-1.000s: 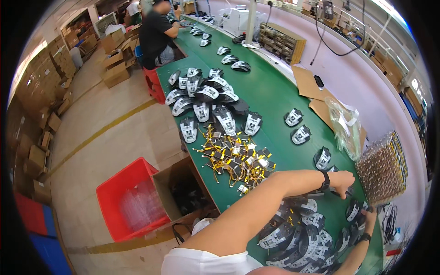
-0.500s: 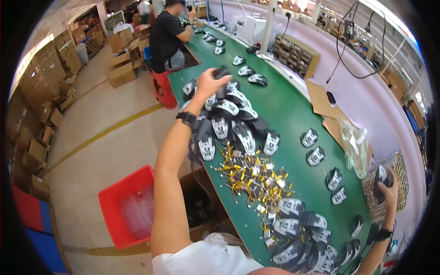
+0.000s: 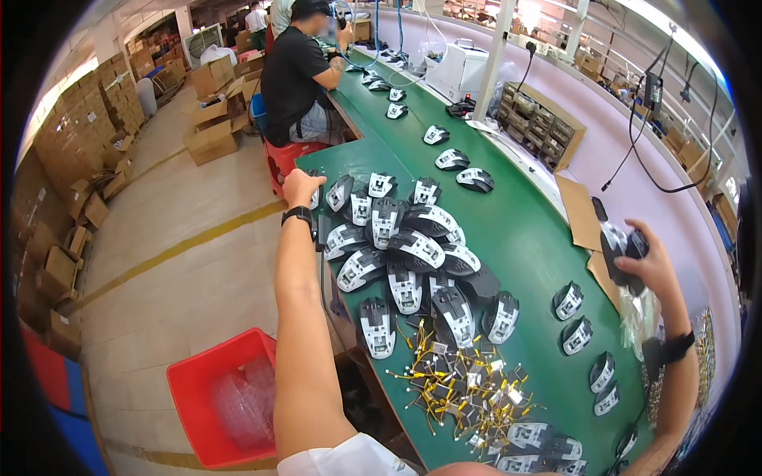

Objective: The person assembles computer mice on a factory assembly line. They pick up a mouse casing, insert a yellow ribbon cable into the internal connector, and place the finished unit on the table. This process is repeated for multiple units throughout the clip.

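Note:
My left hand (image 3: 304,189) is at the left table edge, its fingers closed round a black-and-white computer mouse (image 3: 316,197) that they mostly hide. Beside it lies a heap of partly assembled mice (image 3: 386,220) with white inner frames and black sides. On the right, above the cardboard, my right hand (image 3: 652,266) grips a black mouse (image 3: 627,268) with a pale top; motion blurs it, so I cannot tell whether its dark upper part is a second piece. Between my arms lie many small battery packs (image 3: 468,389) with yellow wires, next to the heap.
Spaced mice (image 3: 452,159) line the green table (image 3: 524,246). A cardboard sheet (image 3: 579,213) and plastic bag (image 3: 635,317) lie along the right wall, near a parts drawer rack (image 3: 538,123). A red bin (image 3: 218,397) stands on the floor left; a co-worker (image 3: 294,75) sits at the far end.
My left hand has moved from above the heap to the left table edge and lower. My right hand has moved farther away, still holding the mouse. The whole view has shifted.

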### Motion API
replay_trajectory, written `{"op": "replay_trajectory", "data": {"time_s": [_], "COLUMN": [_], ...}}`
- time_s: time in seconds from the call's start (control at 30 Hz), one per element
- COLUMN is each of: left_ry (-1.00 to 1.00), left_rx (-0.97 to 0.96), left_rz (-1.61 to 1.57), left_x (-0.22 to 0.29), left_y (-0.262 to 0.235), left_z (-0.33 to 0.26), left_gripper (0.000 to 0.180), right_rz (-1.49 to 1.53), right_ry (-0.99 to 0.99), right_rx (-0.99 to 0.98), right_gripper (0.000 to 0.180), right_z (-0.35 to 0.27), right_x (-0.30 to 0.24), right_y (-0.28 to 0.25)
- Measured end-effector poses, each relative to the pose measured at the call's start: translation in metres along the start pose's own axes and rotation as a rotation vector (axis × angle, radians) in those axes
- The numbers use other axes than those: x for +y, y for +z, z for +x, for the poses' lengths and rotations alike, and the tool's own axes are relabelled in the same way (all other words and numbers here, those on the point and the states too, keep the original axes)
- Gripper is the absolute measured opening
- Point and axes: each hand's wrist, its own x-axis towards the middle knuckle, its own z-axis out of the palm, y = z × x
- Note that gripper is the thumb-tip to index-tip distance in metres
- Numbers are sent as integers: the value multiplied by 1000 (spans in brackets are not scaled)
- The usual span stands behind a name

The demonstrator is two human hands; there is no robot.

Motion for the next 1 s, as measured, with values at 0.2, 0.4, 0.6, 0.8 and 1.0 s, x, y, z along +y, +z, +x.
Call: {"op": "replay_trajectory", "data": {"time_s": [0.2, 0.4, 0.6, 0.8, 1.0], "left_ry": [86, -177, -207, -152, -157], "left_rx": [-29, -108, -446, -255, -259], "left_rz": [71, -387, -269, -181, -99], "left_x": [-17, -68, -36, -69, -45], "left_y": [35, 56, 76, 86, 80], "left_z": [30, 80, 41, 88, 66], "left_gripper": [67, 76, 79, 73, 69], "right_rz": [-174, -170, -225, -244, -107], "right_ry": [-145, -113, 26, -158, 25], "right_rx": [-140, -198, -264, -421, -605], "right_gripper": [81, 84, 66, 87, 96], "right_z": [130, 241, 268, 282, 265], "right_x": [-65, -169, -191, -227, -228], "right_y": [110, 268, 371, 395, 367]}}
